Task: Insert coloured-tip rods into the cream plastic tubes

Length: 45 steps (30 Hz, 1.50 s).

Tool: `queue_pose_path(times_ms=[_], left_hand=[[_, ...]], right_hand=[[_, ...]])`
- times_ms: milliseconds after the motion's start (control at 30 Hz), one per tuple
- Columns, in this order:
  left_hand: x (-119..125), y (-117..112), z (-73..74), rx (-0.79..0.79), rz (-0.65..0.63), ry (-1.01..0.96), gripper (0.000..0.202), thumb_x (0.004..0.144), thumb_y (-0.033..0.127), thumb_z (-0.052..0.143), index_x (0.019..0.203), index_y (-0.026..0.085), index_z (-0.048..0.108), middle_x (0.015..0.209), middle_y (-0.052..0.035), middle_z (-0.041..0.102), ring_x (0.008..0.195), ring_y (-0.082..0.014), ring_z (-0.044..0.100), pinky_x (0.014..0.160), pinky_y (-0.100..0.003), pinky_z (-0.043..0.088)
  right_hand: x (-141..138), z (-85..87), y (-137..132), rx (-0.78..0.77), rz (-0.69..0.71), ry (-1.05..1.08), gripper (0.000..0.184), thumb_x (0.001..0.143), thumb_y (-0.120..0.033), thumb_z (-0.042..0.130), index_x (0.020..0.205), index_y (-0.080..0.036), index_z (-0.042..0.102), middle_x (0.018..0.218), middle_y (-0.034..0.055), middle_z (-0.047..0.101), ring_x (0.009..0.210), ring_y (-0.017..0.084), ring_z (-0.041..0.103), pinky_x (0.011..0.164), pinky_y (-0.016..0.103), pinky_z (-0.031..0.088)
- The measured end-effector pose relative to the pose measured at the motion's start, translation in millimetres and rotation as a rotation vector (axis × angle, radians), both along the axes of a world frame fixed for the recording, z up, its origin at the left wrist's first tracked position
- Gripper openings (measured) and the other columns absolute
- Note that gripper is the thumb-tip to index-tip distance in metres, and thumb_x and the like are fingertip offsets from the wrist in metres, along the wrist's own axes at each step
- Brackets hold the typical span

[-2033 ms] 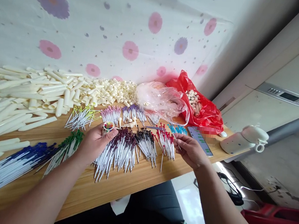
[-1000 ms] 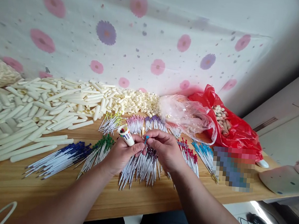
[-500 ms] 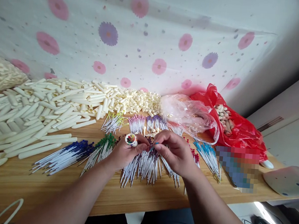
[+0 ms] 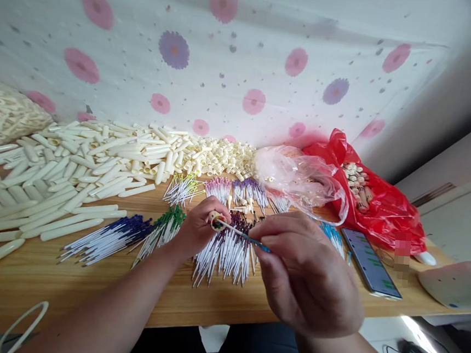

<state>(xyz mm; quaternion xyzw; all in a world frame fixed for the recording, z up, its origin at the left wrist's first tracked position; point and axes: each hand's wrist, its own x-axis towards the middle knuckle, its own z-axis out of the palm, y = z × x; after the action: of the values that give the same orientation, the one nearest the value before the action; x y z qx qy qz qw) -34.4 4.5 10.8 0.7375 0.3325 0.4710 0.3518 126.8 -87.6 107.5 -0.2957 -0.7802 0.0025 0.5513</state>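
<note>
My left hand [image 4: 196, 228] is closed around a cream pen barrel [image 4: 214, 216], its round open end turned toward me, with bits of colour inside. A thin white ink refill with a light blue end [image 4: 236, 231] is pinched between the fingers of my right hand [image 4: 309, 271]. Its white tip reaches the mouth of the barrel; how far it goes in I cannot tell. Below the hands lies a fan of refills with dark maroon ends [image 4: 224, 255]. Green-ended refills [image 4: 164, 233] and dark blue-ended refills [image 4: 110, 237] lie to the left.
Long cream tubes [image 4: 66, 178] cover the table's left side, with short cream pieces [image 4: 221, 156] behind. Yellow-ended [image 4: 183, 188], pink-ended [image 4: 218, 187] and purple-ended refills [image 4: 250, 191] lie at the back. A clear bag [image 4: 301, 177], a red bag [image 4: 393, 212] and a phone [image 4: 372, 262] are on the right.
My right hand has drawn back toward me and right, bringing the blue-ended refill into line with the barrel. My left hand has turned the barrel's open end toward the refill.
</note>
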Motion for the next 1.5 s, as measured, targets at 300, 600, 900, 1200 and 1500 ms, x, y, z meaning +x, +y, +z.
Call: queue_pose_path(times_ms=[300, 600, 900, 1200, 1500], left_hand=[[0, -1, 2.0, 0.073, 0.002, 0.026, 0.029, 0.085, 0.043, 0.053, 0.069, 0.020, 0.060, 0.074, -0.0017, 0.057, 0.070, -0.0170, 0.052, 0.068, -0.032, 0.043], [-7, 3, -4.0, 0.181, -0.109, 0.093, 0.061, 0.082, 0.070, 0.033, 0.105, 0.020, 0.059, 0.094, -0.0069, 0.055, 0.093, -0.0226, 0.052, 0.084, -0.035, 0.042], [0, 8, -9.4, 0.308, 0.033, 0.263, 0.052, 0.086, 0.063, 0.036, 0.093, 0.019, 0.062, 0.088, -0.0069, 0.057, 0.090, -0.0235, 0.052, 0.079, -0.036, 0.042], [7, 7, -12.3, 0.456, 0.148, 0.358, 0.048, 0.086, 0.061, 0.039, 0.088, 0.020, 0.064, 0.086, -0.0080, 0.056, 0.083, -0.0253, 0.053, 0.076, -0.039, 0.041], [9, 4, -13.9, 0.616, 0.305, 0.429, 0.042, 0.086, 0.057, 0.044, 0.087, 0.021, 0.065, 0.083, -0.0088, 0.055, 0.082, -0.0268, 0.051, 0.079, -0.042, 0.041]], right_hand=[[-10, -20.4, 10, 0.082, 0.013, -0.057, 0.027, 0.080, -0.006, 0.059, 0.103, -0.020, 0.056, 0.086, 0.0078, 0.068, 0.080, 0.017, 0.065, 0.071, 0.032, 0.055], [1, -49.8, 24, -0.012, -0.244, -0.076, 0.018, 0.082, -0.009, 0.060, 0.096, -0.020, 0.062, 0.087, 0.0053, 0.060, 0.080, 0.016, 0.057, 0.069, 0.032, 0.048], [18, -57.5, 24, -0.176, -0.282, -0.124, 0.008, 0.086, -0.019, 0.058, 0.081, -0.019, 0.065, 0.084, 0.0050, 0.060, 0.080, 0.016, 0.055, 0.072, 0.031, 0.046], [27, -64.9, 26, -0.418, -0.181, 0.090, 0.006, 0.078, -0.012, 0.062, 0.074, -0.017, 0.064, 0.080, 0.0030, 0.057, 0.078, 0.014, 0.056, 0.073, 0.029, 0.048], [23, -86.9, 27, -0.567, -0.202, 0.352, 0.007, 0.078, -0.016, 0.063, 0.071, -0.020, 0.064, 0.076, 0.0014, 0.060, 0.077, 0.015, 0.057, 0.073, 0.030, 0.046]])
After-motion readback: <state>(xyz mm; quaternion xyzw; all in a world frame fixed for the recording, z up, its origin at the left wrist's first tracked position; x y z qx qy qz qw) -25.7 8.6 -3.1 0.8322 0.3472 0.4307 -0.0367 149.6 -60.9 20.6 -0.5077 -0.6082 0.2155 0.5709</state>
